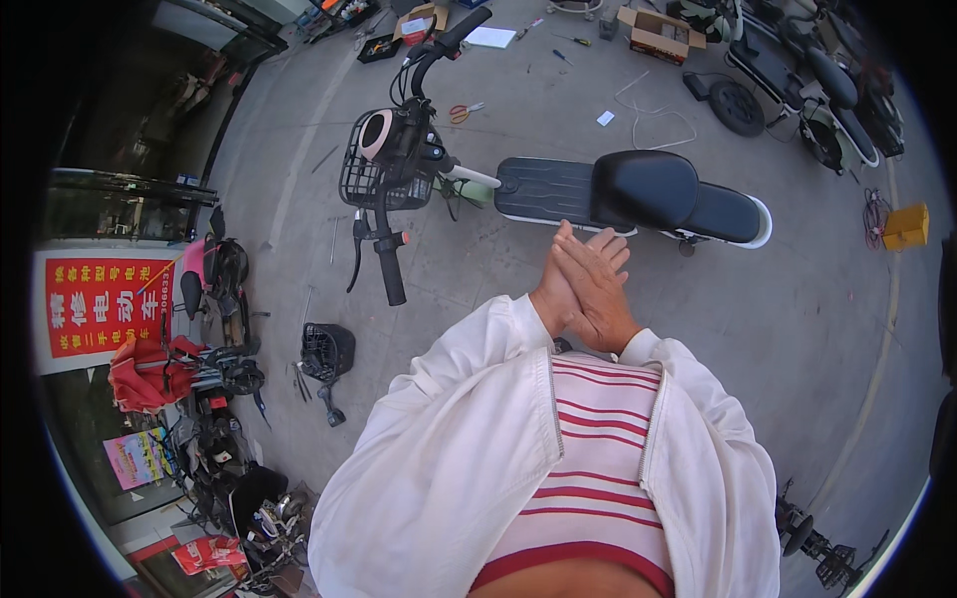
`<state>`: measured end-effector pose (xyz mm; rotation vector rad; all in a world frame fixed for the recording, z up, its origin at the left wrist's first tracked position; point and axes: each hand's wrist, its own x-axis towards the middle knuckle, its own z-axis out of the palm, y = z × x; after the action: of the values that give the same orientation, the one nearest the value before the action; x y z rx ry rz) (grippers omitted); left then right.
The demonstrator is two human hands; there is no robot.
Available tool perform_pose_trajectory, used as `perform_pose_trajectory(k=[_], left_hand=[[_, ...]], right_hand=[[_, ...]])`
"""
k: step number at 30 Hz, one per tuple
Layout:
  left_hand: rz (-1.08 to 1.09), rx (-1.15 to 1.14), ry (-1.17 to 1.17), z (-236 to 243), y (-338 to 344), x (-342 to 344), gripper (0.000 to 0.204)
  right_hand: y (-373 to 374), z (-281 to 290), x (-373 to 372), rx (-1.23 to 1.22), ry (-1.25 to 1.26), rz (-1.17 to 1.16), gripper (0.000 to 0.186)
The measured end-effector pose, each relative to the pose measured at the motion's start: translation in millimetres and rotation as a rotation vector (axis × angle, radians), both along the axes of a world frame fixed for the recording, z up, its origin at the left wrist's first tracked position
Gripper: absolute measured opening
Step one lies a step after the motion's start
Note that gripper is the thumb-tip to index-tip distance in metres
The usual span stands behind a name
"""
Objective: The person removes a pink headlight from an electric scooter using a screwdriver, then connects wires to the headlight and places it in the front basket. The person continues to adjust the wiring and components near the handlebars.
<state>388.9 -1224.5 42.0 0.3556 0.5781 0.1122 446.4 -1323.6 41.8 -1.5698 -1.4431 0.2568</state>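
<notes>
My left hand (554,299) and my right hand (603,305) are pressed against each other in front of my chest. The right hand lies across the left and partly hides it. Fingers on both are stretched out, and no object shows between them. Just beyond my fingertips stands an electric scooter (543,187), its black seat (646,189) to the right and its handlebar (391,271) to the left. A black wire basket (357,167) is mounted at its front. Neither hand appears to touch the scooter.
Scissors (460,114), a screwdriver (573,40) and an open cardboard box (660,38) lie on the concrete floor beyond the scooter. Other scooters (802,80) stand at far right, near a yellow box (905,227). A detached black basket (327,351) sits at left, by parked bikes and a red sign (108,307).
</notes>
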Motion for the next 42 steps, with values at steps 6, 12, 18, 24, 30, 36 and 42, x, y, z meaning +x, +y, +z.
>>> perform_pose_trajectory(k=[6,12,18,24,30,36,42], left_hand=[[-0.18,-0.063,-0.184,28.5,-61.6,31.5,0.088],[0.215,0.056,0.112,-10.8,-85.6,39.6,0.065],[0.321,0.023,0.269,-38.1,-133.6,56.7,0.057],[0.22,0.051,0.241,-33.5,-177.0,111.6,0.055],[0.148,0.152,0.218,-25.3,-188.5,173.4,0.055],[0.212,0.137,0.313,-47.7,-189.6,231.4,0.053],[0.234,0.069,0.37,-58.1,-205.7,342.2,0.049]], right_hand=[[-159.7,-143.7,142.5,-0.853,0.004,-0.454,0.052],[-366.5,-218.7,158.6,-0.841,0.255,-0.742,0.043],[-509.2,-286.9,148.6,-1.128,0.505,-0.681,0.041],[-552.7,-307.2,169.7,-1.159,0.617,-0.704,0.041],[-564.5,-320.4,237.6,-1.107,0.656,-0.75,0.041],[-546.7,-323.3,334.5,-1.089,0.625,-0.705,0.04],[-535.3,-311.2,448.4,-1.093,0.577,-0.655,0.04]])
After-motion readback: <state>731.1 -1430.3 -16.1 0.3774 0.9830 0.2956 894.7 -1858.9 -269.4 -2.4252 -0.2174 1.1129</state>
